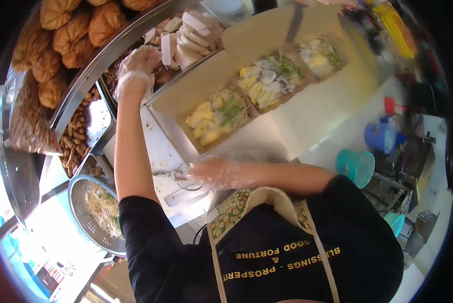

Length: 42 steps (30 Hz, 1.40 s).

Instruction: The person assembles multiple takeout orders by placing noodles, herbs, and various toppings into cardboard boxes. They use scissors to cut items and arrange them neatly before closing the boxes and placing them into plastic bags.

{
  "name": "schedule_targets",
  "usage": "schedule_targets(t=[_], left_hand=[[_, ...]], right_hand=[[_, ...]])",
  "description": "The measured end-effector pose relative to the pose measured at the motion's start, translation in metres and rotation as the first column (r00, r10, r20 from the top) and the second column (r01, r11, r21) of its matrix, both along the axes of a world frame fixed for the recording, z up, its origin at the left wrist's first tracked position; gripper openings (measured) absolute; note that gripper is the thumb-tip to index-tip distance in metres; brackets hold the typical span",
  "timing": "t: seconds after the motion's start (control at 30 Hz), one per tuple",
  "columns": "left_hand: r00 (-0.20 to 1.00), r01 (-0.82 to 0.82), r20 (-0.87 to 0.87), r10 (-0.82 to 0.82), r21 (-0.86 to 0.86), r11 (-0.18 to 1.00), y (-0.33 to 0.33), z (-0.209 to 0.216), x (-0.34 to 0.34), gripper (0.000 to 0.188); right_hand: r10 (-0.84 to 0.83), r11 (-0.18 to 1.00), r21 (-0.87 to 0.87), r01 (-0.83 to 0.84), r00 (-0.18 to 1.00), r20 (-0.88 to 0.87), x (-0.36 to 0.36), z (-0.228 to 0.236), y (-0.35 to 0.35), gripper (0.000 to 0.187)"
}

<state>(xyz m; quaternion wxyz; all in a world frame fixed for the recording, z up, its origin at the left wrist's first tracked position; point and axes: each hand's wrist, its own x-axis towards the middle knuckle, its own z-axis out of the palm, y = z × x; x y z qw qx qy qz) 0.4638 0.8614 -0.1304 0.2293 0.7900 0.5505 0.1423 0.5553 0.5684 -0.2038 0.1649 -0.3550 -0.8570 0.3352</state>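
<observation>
My left hand [137,71], in a clear plastic glove, reaches into a metal tray of brown chopped food, beside pale thick slices [188,40]. Its fingers are curled, and their tips are hidden. My right hand [217,172], also gloved and a little blurred, is closed near my waist around what looks like a pair of scissors [178,175]; a metal loop shows below the fingers. Between the hands and to the right, brown paper boxes [191,96] stand open in a row. They hold yellow and whitish pieces [206,123] topped with green sprouts [233,112].
Large golden fried puffs [67,35] sit behind a curved metal rim [92,63] at the far left. Small brown pieces [77,131] fill a tray nearby. A metal colander [82,222] holds sprouts. Teal [355,166] and blue [380,137] containers stand at right.
</observation>
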Motion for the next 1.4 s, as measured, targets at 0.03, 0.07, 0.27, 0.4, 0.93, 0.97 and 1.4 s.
schedule_targets(t=[0.03, 0.07, 0.27, 0.4, 0.93, 0.97, 1.4], left_hand=[[0.997, -0.019, 0.071, 0.023, -0.058, 0.998, 0.014, -0.004, 0.016, 0.027], [0.998, 0.063, -0.002, -0.063, -0.087, 0.994, 0.029, -0.01, 0.032, 0.028], [0.742, 0.589, -0.374, -0.557, -0.034, 0.807, 0.097, -0.061, 0.059, 0.032], [0.95, 0.265, -0.188, -0.251, 0.053, 0.963, 0.136, -0.081, 0.058, 0.037], [0.557, 0.527, -0.689, -0.464, -0.139, 0.838, 0.23, -0.098, 0.124, 0.033], [0.677, 0.476, -0.592, -0.437, -0.1, 0.874, 0.219, -0.087, 0.122, 0.035], [0.777, 0.079, 0.583, 0.236, -0.462, 0.883, -0.169, 0.008, -0.073, 0.055]], right_hand=[[0.003, 0.997, -0.077, -0.005, 1.0, -0.031, 0.016, 0.004, 0.003, 0.031], [-0.014, 0.988, -0.157, 0.002, 0.997, -0.076, 0.031, 0.01, 0.006, 0.03], [-0.527, 0.755, -0.569, 0.325, 0.818, -0.23, 0.147, 0.04, -0.002, 0.026], [-0.725, 0.616, -0.711, 0.339, 0.598, -0.343, 0.18, 0.036, 0.001, 0.025], [-0.763, 0.605, -0.508, 0.613, 0.629, -0.15, 0.218, 0.018, -0.016, 0.017], [-0.752, 0.624, -0.487, 0.611, 0.639, -0.161, 0.218, 0.021, -0.014, 0.018], [-0.549, 0.753, -0.659, 0.001, 0.554, -0.626, 0.116, 0.042, 0.028, 0.035]])
